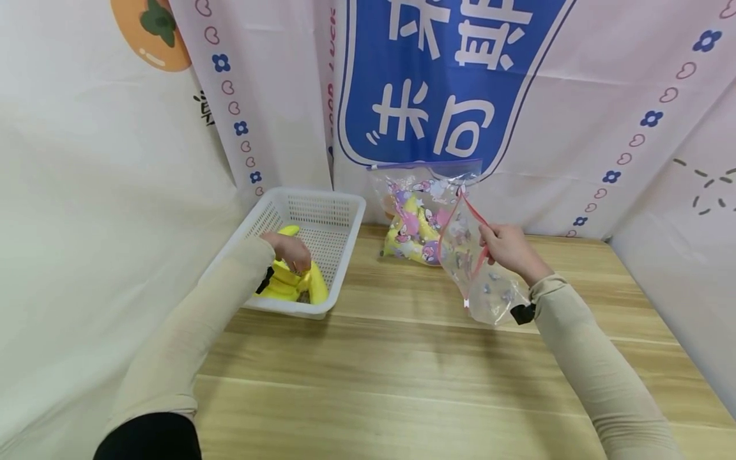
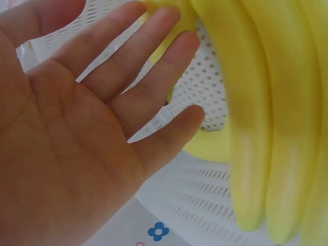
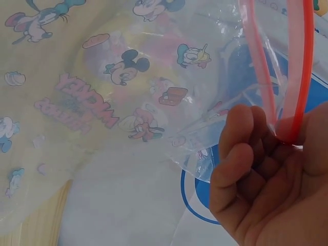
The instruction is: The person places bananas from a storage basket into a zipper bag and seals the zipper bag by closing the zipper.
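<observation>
My left hand (image 1: 292, 250) is inside the white plastic basket (image 1: 348, 255), over yellow bananas (image 1: 318, 285). In the left wrist view its fingers are spread and loosely straight, with the palm showing. The fingertips lie close beside a bunch of bananas (image 2: 246, 113) and grip nothing; whether they touch one, I cannot tell. My right hand (image 1: 508, 248) pinches the red zip edge of a clear printed zip bag (image 1: 460, 249), its mouth spread apart. The right wrist view shows the curled fingers (image 3: 238, 166) at the bag's red edge (image 3: 302, 66) and cartoon prints on the film.
Behind the held bag, a purple-zip clear bag (image 1: 425, 172) with yellow contents stands against the back curtain (image 1: 287, 128). Basket and bags are on a wooden table (image 1: 391, 383). White cloth (image 1: 86, 191) hangs along the left side.
</observation>
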A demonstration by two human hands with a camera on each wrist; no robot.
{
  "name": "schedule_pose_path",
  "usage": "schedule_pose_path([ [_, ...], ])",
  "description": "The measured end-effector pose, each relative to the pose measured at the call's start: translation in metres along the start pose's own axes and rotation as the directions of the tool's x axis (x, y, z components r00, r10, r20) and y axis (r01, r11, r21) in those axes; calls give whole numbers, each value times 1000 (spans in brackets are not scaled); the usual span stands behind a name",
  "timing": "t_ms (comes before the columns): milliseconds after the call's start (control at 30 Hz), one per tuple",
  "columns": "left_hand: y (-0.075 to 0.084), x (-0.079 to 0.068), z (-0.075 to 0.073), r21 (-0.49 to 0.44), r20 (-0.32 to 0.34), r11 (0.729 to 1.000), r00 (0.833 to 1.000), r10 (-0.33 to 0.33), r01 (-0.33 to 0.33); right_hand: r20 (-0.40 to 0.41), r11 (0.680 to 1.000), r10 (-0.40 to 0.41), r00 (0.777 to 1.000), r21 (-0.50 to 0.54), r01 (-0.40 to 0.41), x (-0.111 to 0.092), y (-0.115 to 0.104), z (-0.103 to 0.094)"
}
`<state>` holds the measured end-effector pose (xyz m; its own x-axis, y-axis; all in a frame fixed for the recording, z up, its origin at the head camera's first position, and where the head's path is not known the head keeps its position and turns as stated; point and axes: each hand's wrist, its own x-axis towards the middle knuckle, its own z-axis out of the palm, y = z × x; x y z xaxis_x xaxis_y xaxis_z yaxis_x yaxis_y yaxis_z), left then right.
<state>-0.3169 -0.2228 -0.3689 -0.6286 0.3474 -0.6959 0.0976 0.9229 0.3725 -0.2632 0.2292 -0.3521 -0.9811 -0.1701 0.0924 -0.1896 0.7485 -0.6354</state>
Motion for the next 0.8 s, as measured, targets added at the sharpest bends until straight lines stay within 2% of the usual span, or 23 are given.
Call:
schedule_pose_path([
  [133, -1, 0, 3, 10, 12, 1000, 1000, 14, -15, -1, 1000, 3, 1000, 6, -3, -1, 0, -1],
  [200, 0, 1, 4, 7, 26, 999, 999, 47, -48, 0, 1000, 4, 1000, 7, -4, -1, 0, -1],
  [367, 3, 2, 5, 117, 60, 989, 995, 85, -92, 1, 1000, 4, 1000, -3, -4, 0, 2, -2],
  [467, 4, 1, 5, 149, 66, 984, 994, 92, -101, 2, 1000, 1, 1000, -7, -1, 0, 2, -3],
  [600, 3, -2, 6, 124, 95, 984, 988, 120, -132, 3, 1000, -1, 1000, -8, 1, -1, 1, -4],
  [800, 1, -2, 7, 28, 162, 988, 976, 145, -151, 6, 1000, 8, 1000, -4, -8, -1, 1, -3],
])
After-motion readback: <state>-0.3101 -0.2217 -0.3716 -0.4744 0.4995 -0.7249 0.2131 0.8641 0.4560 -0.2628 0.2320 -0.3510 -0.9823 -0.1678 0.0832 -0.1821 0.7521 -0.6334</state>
